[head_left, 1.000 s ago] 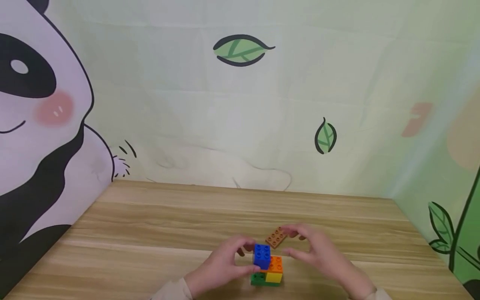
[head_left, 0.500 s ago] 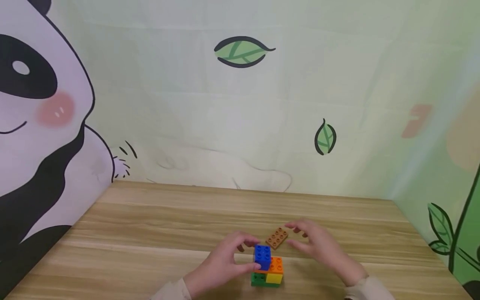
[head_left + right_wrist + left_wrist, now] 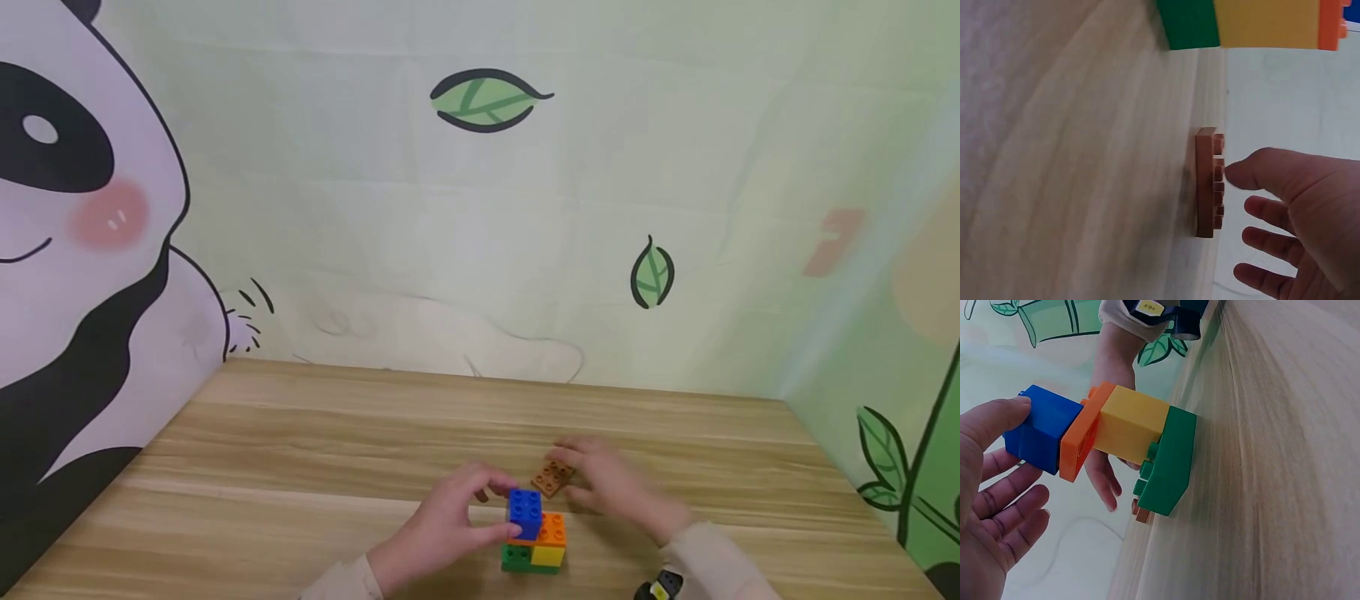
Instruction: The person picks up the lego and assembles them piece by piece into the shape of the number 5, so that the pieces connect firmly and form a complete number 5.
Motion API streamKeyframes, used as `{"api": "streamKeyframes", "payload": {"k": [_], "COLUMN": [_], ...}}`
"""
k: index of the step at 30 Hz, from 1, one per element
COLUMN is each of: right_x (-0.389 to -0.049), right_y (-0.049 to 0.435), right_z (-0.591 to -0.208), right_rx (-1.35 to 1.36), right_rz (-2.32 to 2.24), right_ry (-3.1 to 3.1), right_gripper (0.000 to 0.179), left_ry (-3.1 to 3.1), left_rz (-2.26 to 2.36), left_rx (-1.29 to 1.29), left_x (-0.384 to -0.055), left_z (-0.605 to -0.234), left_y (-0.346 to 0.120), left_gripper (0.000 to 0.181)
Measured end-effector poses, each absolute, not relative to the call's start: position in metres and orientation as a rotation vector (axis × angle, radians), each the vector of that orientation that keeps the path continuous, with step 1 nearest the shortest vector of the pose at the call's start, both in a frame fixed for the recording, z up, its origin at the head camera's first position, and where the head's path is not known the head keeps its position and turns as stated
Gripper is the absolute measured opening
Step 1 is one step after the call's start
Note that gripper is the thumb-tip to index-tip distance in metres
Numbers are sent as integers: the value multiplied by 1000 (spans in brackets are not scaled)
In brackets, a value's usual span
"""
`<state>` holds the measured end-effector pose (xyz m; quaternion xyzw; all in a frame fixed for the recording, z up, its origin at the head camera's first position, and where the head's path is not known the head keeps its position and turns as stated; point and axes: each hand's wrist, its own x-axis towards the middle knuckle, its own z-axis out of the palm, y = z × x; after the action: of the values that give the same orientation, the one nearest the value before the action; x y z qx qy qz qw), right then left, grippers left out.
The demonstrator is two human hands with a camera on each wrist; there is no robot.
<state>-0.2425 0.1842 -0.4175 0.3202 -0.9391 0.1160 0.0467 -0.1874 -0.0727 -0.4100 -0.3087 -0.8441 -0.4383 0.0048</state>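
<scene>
My left hand [image 3: 444, 518] pinches a blue brick [image 3: 525, 512] between thumb and fingers. That brick sits on top of a stack: an orange plate brick [image 3: 553, 528] below it, then a yellow brick [image 3: 1132, 424], then a green plate brick [image 3: 1169, 462] at the bottom on the table. Behind the stack lies a flat brown brick [image 3: 1205, 187] with studs up. Over this brown brick reaches my right hand [image 3: 611, 483], thumb and fingers spread apart. In the right wrist view its thumb is close to the studs; contact cannot be made out.
The wooden table [image 3: 337, 433] runs back to a printed cloth wall [image 3: 360, 208] with a panda and leaves. A dark wrist strap piece [image 3: 660, 586] shows by my right sleeve [image 3: 716, 562].
My right hand first drew back slightly to the right of the brown brick, then came left and over it. My left hand and the stack have stayed in place.
</scene>
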Motion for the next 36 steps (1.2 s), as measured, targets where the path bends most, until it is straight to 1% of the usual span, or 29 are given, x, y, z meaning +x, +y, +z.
{"api": "streamKeyframes", "payload": {"k": [12,21,27,36], "right_x": [-250,-252,-252,-248], "right_y": [183,179,178,181], "right_z": [-428,-431,-430,-429], "right_rx": [1012,936,864,861], "right_rz": [255,203,247,348], "right_ry": [-2869,-2851,-2905,-2860], "right_gripper": [35,30,28,27], "left_ry": [-2660,-2663,-2663,-2677], "left_rz": [-1394,-1382,-1383,-1390], "left_rx": [-952,-954,-950,-943], "left_x": [-187,-187,-187,-186], "left_z": [-408,-407,-408,-408], "left_y": [-73,-72,-72,-72], "left_gripper": [37,35,35,35]}}
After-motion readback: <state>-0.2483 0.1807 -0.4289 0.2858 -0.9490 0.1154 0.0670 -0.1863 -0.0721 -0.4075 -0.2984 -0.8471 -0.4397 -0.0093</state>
